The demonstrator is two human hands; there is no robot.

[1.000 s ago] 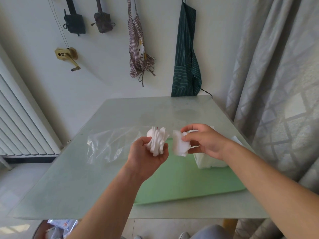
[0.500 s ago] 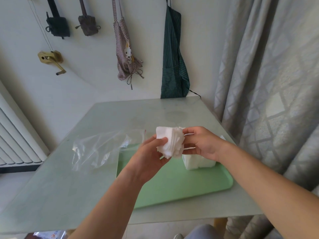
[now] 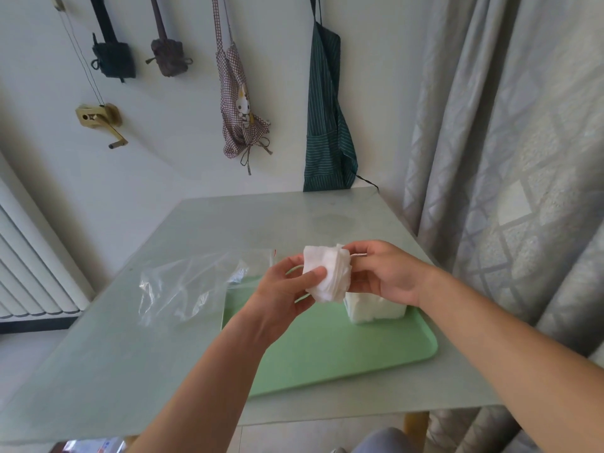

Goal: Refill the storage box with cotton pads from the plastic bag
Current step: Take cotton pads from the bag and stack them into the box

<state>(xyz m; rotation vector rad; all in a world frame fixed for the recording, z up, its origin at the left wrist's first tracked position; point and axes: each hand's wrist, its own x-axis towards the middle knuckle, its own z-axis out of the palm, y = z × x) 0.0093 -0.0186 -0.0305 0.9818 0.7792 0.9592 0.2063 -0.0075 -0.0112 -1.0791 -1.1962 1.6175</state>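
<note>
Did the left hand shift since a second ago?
Yes. Against the storage box on the tray, the left hand moved right, closer to it; its cotton pads now join those in the right hand.

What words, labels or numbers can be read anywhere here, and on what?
No text can be read.
Bag: a tiny red mark, too small to read.
Checked apron: a cartoon figure, no words.
Printed pack under the table: blurred.
</note>
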